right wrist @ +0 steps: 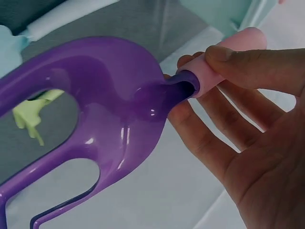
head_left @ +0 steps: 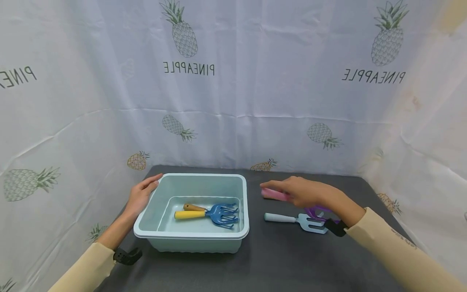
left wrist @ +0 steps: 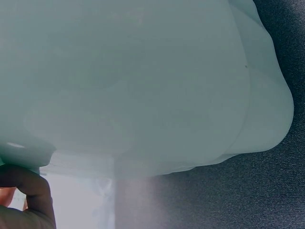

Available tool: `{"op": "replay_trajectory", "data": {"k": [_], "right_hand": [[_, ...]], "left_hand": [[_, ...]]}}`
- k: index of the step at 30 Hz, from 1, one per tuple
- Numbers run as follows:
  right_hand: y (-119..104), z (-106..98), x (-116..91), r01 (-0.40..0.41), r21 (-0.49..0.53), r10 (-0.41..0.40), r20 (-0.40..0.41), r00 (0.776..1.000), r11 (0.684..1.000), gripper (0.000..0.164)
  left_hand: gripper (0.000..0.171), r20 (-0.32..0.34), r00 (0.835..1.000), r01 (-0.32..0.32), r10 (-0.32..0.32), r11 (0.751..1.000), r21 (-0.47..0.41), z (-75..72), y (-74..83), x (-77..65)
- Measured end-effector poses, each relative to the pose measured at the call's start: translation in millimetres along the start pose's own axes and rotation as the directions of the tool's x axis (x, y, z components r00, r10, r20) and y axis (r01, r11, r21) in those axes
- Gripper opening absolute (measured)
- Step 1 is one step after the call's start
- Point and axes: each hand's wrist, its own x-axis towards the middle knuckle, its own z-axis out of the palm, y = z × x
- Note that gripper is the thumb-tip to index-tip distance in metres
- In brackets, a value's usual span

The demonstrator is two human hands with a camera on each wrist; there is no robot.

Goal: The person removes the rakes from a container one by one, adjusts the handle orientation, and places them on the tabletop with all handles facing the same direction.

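My right hand [head_left: 304, 191] pinches the pink handle of a purple garden hand fork [right wrist: 119, 95] between thumb and fingers. In the right wrist view the fork's broad purple head and tines point away from the palm; in the head view the forearm partly hides them. At the far left, my left hand [head_left: 140, 198] grips the rim of a pale green plastic basin [head_left: 189, 235], with one bent finger [left wrist: 35, 188] showing in the left wrist view. Inside the basin lies a blue hand rake with a yellow handle [head_left: 191, 215], overlapping a tool with an orange-brown handle [head_left: 192, 207].
A light blue hand fork [head_left: 281, 218] with a whitish handle lies on the dark table [head_left: 262, 259], right of the basin. Something yellow-green [right wrist: 35, 114] shows past the purple tines. A pineapple-print curtain [head_left: 255, 89] surrounds the table at the back and sides.
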Motion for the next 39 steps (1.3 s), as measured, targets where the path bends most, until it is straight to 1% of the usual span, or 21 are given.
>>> {"op": "replay_trajectory", "data": {"k": [2, 4, 10, 12, 14, 16, 20, 25, 28, 31, 34, 39], "right_hand": [[4, 5, -2, -0.018, 0.016, 0.018, 0.006, 1.0, 1.0, 0.086], [7, 10, -5, -0.013, 0.024, 0.012, 0.01, 1.0, 1.0, 0.083], [17, 26, -13, 0.024, 0.046, -0.025, 0.026, 0.999, 0.999, 0.089], [19, 32, -16, 0.031, 0.052, -0.033, 0.028, 0.999, 0.998, 0.088], [19, 38, -19, 0.023, 0.055, -0.025, 0.033, 0.999, 0.998, 0.083], [20, 43, -21, 0.006, 0.056, -0.009, 0.041, 0.999, 0.998, 0.082], [21, 54, -24, -0.017, 0.075, 0.013, 0.062, 0.998, 0.997, 0.089], [26, 68, -25, 0.055, 0.092, -0.061, 0.062, 0.996, 0.994, 0.095], [28, 76, -25, 0.109, 0.069, -0.112, 0.039, 0.993, 0.992, 0.094], [29, 83, -26, 0.144, 0.039, -0.145, 0.013, 0.989, 0.989, 0.094], [28, 89, -28, 0.147, 0.01, -0.147, -0.004, 0.989, 0.989, 0.093], [27, 100, -31, 0.109, 0.011, -0.109, 0.006, 0.994, 0.994, 0.091]], "left_hand": [[0.051, -0.001, 1.0, 0.001, -0.001, 1.0, -0.001, -0.1, 0.2, -0.4], [0.05, -0.003, 1.0, -0.001, 0.001, 1.0, -0.002, -0.1, 0.0, 0.0], [0.051, -0.005, 1.0, 0.007, -0.008, 1.0, -0.005, 0.7, -0.6, 1.2], [0.05, -0.009, 1.0, 0.01, -0.01, 1.0, 0.001, 0.9, -0.2, 0.6], [0.05, -0.015, 1.0, 0.008, -0.008, 1.0, 0.005, 1.0, 0.4, 0.0], [0.049, -0.018, 1.0, 0.0, 0.0, 1.0, 0.007, 0.6, 0.5, -0.3], [0.049, -0.021, 1.0, -0.014, 0.014, 1.0, 0.003, 0.2, 0.8, -0.4], [0.05, -0.015, 1.0, 0.001, -0.001, 1.0, 0.001, 0.2, 0.0, 0.0], [0.049, -0.013, 1.0, 0.007, -0.007, 1.0, 0.002, 0.0, -0.9, 0.6], [0.049, -0.014, 1.0, 0.003, -0.003, 1.0, 0.003, -0.1, -1.0, 1.0], [0.049, -0.015, 1.0, -0.001, 0.001, 1.0, 0.002, -0.2, -0.3, 0.7], [0.049, -0.017, 1.0, -0.001, 0.001, 1.0, -0.006, -0.5, 1.1, -0.5]]}}
